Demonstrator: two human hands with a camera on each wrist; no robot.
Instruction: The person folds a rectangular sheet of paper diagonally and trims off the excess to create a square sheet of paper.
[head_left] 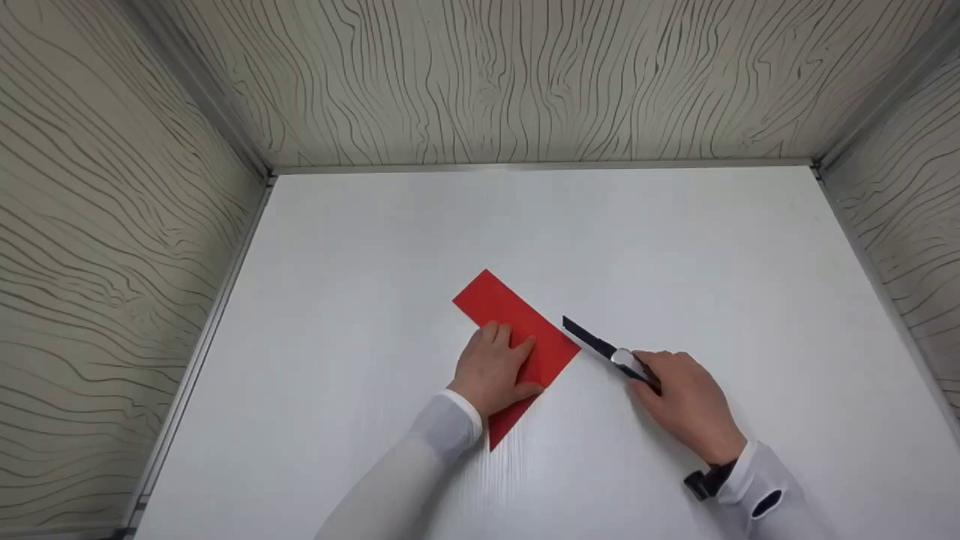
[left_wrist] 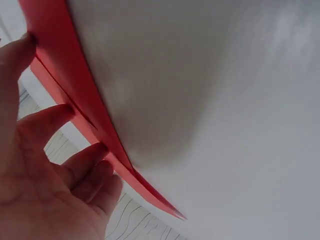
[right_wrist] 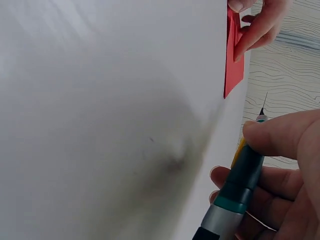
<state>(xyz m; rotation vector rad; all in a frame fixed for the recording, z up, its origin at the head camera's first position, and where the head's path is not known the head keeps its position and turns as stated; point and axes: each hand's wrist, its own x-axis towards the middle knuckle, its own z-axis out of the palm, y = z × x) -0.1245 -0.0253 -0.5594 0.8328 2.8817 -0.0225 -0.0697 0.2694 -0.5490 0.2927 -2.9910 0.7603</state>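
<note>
A red paper (head_left: 504, 301), folded in layers, lies slantwise on the white table. My left hand (head_left: 491, 371) rests on it with the fingers spread and the thumb near its lower right edge. The left wrist view shows the fingertips touching the red layers (left_wrist: 82, 70), with a slit between them. To the right, my right hand (head_left: 690, 401) grips a utility knife (head_left: 622, 358), its dark blade extended and pointing up-left, close to the paper's right corner. Seen from the right wrist, the knife's handle (right_wrist: 242, 175) is dark green and grey, with the thumb on top.
The white tabletop (head_left: 360, 247) surrounds the paper. Wood-grain panels stand at the back (head_left: 487, 82), left (head_left: 97, 262) and right (head_left: 915, 217), with metal strips along the table edges. A black band (head_left: 709, 480) is on the right wrist.
</note>
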